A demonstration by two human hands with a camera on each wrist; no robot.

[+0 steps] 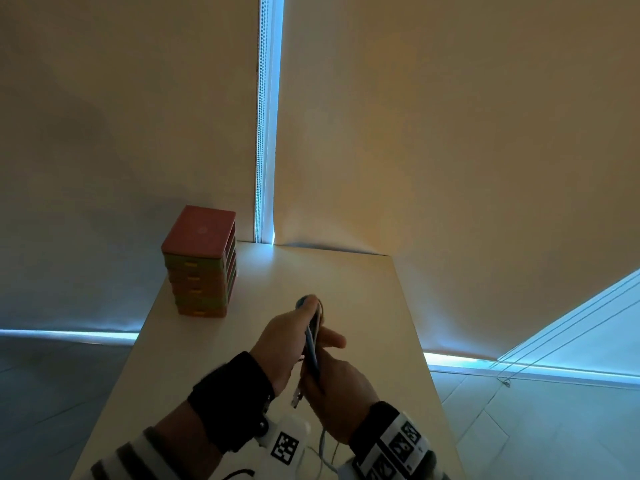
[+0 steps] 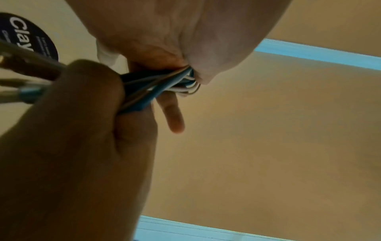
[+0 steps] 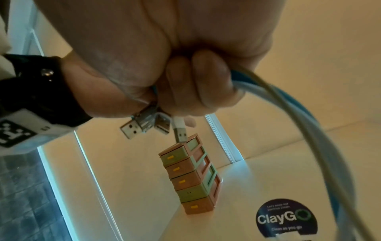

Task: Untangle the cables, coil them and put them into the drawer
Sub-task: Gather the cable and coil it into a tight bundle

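From the head view, both hands meet over the tabletop [image 1: 363, 306], in front of and to the right of the drawer tower [image 1: 201, 261] standing at its far left corner. The left hand [image 1: 287, 341] and right hand [image 1: 339, 393] together grip a bundle of cables [image 1: 311, 344], loose ends trailing down toward the person. In the left wrist view, the cable bundle [image 2: 156, 84] is pinched between both hands, one finger [image 2: 173, 114] extended straight. In the right wrist view, the right hand's fingers [image 3: 206, 84] are clenched around the cables, USB plugs [image 3: 144, 127] dangling above the drawer tower [image 3: 189, 176], all drawers closed, a round sticker [image 3: 286, 218] to its right.
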